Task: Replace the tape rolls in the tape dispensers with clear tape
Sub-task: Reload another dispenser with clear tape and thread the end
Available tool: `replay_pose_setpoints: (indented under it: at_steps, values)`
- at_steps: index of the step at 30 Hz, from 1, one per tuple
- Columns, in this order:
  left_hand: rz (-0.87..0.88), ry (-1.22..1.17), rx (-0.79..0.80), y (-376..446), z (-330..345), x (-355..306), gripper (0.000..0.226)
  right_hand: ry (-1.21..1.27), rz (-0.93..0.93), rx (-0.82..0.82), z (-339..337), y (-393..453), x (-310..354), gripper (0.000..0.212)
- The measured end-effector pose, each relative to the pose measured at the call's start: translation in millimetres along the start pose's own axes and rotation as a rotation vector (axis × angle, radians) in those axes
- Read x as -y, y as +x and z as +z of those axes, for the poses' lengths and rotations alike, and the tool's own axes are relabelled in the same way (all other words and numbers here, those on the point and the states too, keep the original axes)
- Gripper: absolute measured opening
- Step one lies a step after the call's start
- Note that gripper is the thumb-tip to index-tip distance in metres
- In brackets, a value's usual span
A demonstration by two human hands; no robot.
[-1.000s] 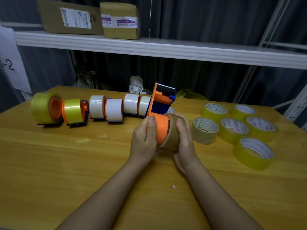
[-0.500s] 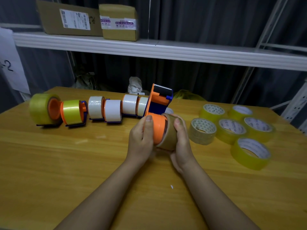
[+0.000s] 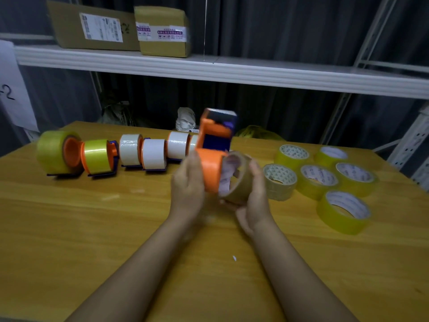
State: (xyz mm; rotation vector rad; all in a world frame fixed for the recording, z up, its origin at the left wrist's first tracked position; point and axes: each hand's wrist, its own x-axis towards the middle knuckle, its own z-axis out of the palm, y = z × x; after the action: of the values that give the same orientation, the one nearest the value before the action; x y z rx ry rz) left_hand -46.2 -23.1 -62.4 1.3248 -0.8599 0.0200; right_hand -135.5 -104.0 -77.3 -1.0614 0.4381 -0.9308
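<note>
Brown tape roll (image 3: 241,182) sits partly off the orange dispenser's hub (image 3: 210,169), above the wooden table's (image 3: 116,228) middle: right hand (image 3: 254,198) grips it, left hand (image 3: 188,184) grips the hub. Six loaded dispensers (image 3: 153,154) wait (apparently untouched); spare clear rolls (image 3: 343,211) lie right.

Long white metal shelf (image 3: 232,73) spans the room. Below it: yellow wooden table (image 3: 69,240). Behind it: dark pleated curtain (image 3: 278,31). On its left end: two brown cardboard boxes (image 3: 162,31). At its right: white perforated uprights (image 3: 415,145).
</note>
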Motion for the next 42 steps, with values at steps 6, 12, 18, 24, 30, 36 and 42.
replay_pose_setpoints:
  at_steps: [6,12,18,24,30,36,42]
  values:
    - [0.124,0.103,0.058,19,-11,-1,0.033,-0.145,-0.205,-0.197,-12,6,22,0.037]
    - [0.159,0.147,0.140,26,6,-3,0.032,-0.525,-0.310,-0.282,-23,41,35,0.060]
    - [0.038,0.123,0.111,46,24,-5,0.038,-0.881,-0.205,-0.300,-39,93,48,0.081]
    - [0.018,0.134,0.150,60,33,-7,0.038,-1.415,-0.191,-0.086,-51,122,59,0.075]
    - [0.028,0.153,0.185,73,44,0,0.039,-1.889,-0.066,0.072,-45,155,63,0.083]
    - [0.031,0.146,0.215,80,51,9,0.037,-2.031,0.119,0.166,-47,173,57,0.091]
    - [0.032,0.150,0.212,82,54,9,0.037,-2.015,0.206,0.215,-54,176,55,0.100]
